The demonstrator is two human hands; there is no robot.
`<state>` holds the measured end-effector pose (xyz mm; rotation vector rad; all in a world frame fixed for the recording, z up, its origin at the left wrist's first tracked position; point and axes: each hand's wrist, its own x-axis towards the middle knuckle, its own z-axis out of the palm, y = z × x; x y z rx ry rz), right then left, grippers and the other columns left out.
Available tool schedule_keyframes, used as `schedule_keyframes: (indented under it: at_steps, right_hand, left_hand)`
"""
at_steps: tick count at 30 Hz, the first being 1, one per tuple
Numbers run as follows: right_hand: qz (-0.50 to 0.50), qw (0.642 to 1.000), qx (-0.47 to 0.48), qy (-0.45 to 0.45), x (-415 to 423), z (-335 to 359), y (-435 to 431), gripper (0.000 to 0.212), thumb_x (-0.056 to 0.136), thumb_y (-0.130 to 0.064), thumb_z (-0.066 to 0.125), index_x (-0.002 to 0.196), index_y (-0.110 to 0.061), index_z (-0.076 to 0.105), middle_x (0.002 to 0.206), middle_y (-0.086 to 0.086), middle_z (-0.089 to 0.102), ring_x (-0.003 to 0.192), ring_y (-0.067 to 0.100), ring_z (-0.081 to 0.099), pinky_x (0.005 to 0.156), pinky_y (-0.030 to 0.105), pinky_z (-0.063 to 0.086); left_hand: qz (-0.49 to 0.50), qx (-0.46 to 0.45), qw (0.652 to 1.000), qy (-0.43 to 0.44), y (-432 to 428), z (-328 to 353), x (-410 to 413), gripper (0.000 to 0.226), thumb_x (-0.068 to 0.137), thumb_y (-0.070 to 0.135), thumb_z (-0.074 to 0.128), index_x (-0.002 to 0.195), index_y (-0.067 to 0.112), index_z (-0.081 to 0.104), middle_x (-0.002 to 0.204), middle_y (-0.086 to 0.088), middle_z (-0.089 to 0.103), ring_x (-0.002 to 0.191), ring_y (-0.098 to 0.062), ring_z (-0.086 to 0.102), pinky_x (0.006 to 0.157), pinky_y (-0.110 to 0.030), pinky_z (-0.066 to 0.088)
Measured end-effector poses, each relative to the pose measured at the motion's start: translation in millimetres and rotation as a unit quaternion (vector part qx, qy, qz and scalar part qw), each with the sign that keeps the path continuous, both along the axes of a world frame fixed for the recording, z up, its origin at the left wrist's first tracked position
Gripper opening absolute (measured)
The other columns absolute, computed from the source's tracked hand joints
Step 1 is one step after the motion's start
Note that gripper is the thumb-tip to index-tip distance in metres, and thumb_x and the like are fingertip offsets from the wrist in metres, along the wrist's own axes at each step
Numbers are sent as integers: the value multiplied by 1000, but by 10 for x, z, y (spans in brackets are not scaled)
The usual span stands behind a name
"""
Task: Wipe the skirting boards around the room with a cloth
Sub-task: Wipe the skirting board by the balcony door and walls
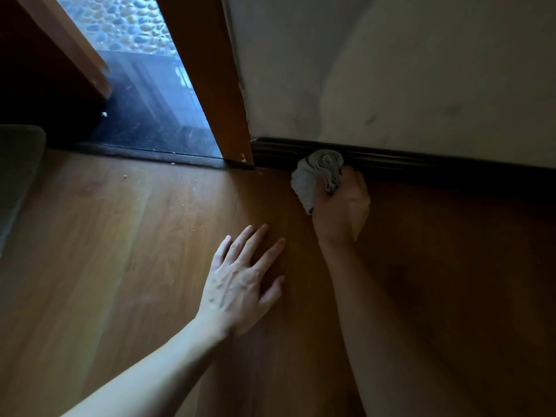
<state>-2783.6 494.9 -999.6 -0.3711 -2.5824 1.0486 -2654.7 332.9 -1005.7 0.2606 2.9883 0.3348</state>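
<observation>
Grey cloth (319, 173), one item, bunched into a wad. We find it pressed against the face of the skirting board, close to the board's left end, with a loose tail hanging below the fist.

Dark skirting board (421, 168), one run, grooved lengthwise, at the foot of the wall where it meets the floor.

Right hand (341, 206), one. We record the fingers curled round the cloth and gripping it, knuckles near the board; the fingertips are hidden by the cloth.

Left hand (243, 278), one. It rests palm down on the floor, fingers straight and spread apart, thumb out to the side, near the right forearm but apart from it.

Wooden floor (120, 236), brown planks.

Pale wall (391, 70), one, with dark smudges.

Orange-brown door frame post (210, 85), one, just left of the skirting board's end, chipped at its foot.

Dark threshold strip (150, 155), one, running left from the post.

Pebbled surface (120, 19), seen beyond the opening.

Grey mat (18, 176), one edge at far left.

Pale crumbs (125, 176), several that we can see, scattered on the floor near the threshold.
</observation>
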Motion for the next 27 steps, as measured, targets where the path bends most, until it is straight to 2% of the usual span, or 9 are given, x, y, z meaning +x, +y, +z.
schedule_keyframes:
  at_steps: [2, 5, 9, 14, 19, 22, 27]
  right_hand:
    - [-9, 1000, 3, 2, -8, -28, 48, 26, 90, -23, 66, 105, -2, 65, 104, 15, 63, 91, 27, 61, 68, 30, 49]
    - [-47, 999, -11, 4, -4, -37, 86, 25, 91, -25, 66, 104, -3, 65, 102, 14, 62, 88, 27, 61, 68, 37, 54]
    - [12, 1000, 8, 2, -14, -21, 70, 27, 87, -21, 69, 106, -2, 66, 105, 15, 63, 92, 27, 61, 68, 27, 46]
    - [-25, 1000, -9, 8, 2, -45, 78, 27, 89, -23, 66, 107, -3, 66, 105, 15, 63, 93, 29, 61, 70, 33, 51]
    - [37, 999, 21, 4, -28, -1, -27, 27, 89, -28, 68, 104, -6, 65, 104, 11, 63, 93, 24, 60, 70, 27, 44]
    - [4, 1000, 17, 14, -1, -27, 132, 27, 91, -27, 66, 101, -2, 65, 101, 14, 63, 89, 25, 60, 67, 29, 46]
    - [-69, 997, 5, 19, 31, -46, 315, 24, 86, -19, 71, 97, 1, 65, 97, 16, 64, 84, 24, 60, 65, 22, 37]
  left_hand:
    - [-1, -5, 1000, -1, 65, -60, 12, 63, 95, 60, 39, 154, 40, 35, 165, 1, 25, 155, -21, 14, 123, -53, 18]
    - [-1, -7, 1000, 7, 63, -138, 26, 63, 95, 61, 39, 154, 40, 34, 166, 1, 24, 155, -22, 13, 123, -54, 18]
    - [0, -14, 1000, 10, 70, -163, 38, 63, 96, 61, 37, 154, 39, 35, 164, -1, 27, 154, -25, 17, 122, -56, 20]
    - [6, -30, 999, 25, 94, -195, 44, 64, 94, 61, 39, 153, 39, 36, 163, -2, 30, 153, -26, 21, 121, -56, 21]
    - [6, -36, 999, 29, 97, -219, 42, 64, 93, 61, 40, 153, 39, 36, 163, -3, 31, 152, -26, 24, 119, -58, 24]
    - [1, -41, 999, 31, 92, -254, 44, 65, 92, 62, 40, 153, 40, 35, 163, -2, 31, 152, -26, 24, 119, -58, 24]
    - [-6, -50, 999, 10, 104, -190, 41, 67, 92, 61, 42, 154, 39, 32, 164, -2, 29, 153, -25, 22, 119, -58, 23]
